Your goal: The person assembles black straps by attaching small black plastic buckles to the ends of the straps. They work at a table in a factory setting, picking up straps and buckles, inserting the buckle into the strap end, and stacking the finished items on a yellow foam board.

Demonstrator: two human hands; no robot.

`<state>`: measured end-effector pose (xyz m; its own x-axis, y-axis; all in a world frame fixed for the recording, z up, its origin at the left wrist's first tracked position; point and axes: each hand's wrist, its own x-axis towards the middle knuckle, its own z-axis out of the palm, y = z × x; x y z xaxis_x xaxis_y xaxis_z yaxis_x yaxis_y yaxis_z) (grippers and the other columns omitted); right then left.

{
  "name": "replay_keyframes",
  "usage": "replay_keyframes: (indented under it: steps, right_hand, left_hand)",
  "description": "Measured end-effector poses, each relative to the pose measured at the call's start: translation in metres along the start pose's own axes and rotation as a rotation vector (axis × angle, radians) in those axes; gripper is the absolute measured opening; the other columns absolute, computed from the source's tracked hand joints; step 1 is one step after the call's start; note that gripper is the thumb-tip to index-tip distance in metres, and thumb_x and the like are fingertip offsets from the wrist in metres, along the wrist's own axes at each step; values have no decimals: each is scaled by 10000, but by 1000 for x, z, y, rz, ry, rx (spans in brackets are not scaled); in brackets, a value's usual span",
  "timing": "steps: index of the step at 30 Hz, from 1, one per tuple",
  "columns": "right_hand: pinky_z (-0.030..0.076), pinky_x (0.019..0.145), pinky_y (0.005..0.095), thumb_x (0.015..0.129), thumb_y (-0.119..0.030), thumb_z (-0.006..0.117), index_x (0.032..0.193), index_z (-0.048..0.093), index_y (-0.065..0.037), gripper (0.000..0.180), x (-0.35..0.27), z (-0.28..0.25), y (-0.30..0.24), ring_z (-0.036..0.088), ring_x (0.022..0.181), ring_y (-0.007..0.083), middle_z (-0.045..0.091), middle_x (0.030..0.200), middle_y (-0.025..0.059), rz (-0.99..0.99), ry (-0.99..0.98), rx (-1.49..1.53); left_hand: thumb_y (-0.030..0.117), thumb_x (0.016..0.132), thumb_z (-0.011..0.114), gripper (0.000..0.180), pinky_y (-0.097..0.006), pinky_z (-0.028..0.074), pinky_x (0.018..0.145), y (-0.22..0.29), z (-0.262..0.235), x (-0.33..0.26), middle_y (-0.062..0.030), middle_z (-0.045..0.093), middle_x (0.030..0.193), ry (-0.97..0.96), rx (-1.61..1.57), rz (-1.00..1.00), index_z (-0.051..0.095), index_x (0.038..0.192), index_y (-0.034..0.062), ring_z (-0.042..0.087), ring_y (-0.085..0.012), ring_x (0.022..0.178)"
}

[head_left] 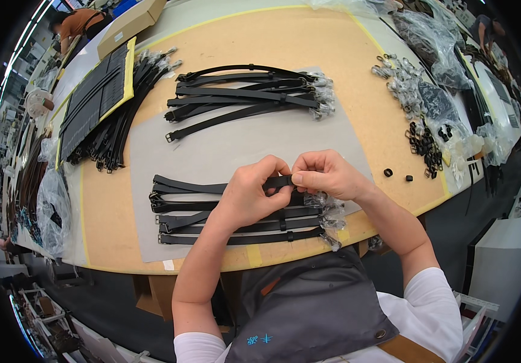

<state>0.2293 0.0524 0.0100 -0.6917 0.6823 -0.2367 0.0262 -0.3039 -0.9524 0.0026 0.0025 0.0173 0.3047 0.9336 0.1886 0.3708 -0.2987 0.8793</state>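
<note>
My left hand (253,190) pinches a narrow black strap (280,182) between thumb and fingers. Close beside it, my right hand (327,174) grips the same strap with thumb and forefinger; the fingers partly hide what lies between them. Below my hands lies a near group of black buckled straps (248,228), with buckles to the left and plastic-wrapped ends (333,222) to the right. A farther group of similar straps (236,100) rests beyond my hands. Both groups lie on a grey sheet (224,158).
Small black loops (424,148) are heaped at the right, with two loose ones (388,173) nearer. Plastic-wrapped pieces (401,85) lie behind them. At the left stands a yellow-edged board (100,85) over more straps. A cardboard box (130,27) and a person (79,24) are farther off.
</note>
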Motion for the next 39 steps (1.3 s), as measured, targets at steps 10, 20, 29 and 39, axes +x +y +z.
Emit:
replay_keyframes:
  steps: [10,20,29,39]
  right_hand:
    - [439,581,208,1012,-241,735,959,702,-31,219,0,-1,1,554,658,34,686,809,3,6,-4,-15]
    - [419,560,206,1012,-237,736,957,694,-26,222,1,0,1,542,640,31,670,787,1,25,5,-27]
    - [418,565,200,993,-197,728,937,678,-30,182,1,4,3,542,648,20,663,775,-9,15,37,-21]
    - [428,563,209,1020,-261,722,964,683,-36,235,-1,4,3,546,652,26,659,787,-15,1,15,-50]
  left_hand:
    - [26,814,792,202,-209,451,566,-1,0,1,6,665,782,8,-2,25,678,981,20,545,-26,639]
    - [21,813,785,180,-210,446,564,-2,0,1,9,652,751,-5,3,17,681,959,16,531,-28,621]
    - [31,814,794,187,-213,450,566,-3,1,1,9,643,739,-14,18,-10,674,957,14,532,-31,618]
    - [59,824,813,206,-230,493,580,-2,-2,1,-14,687,809,-25,10,33,674,971,17,595,-52,678]
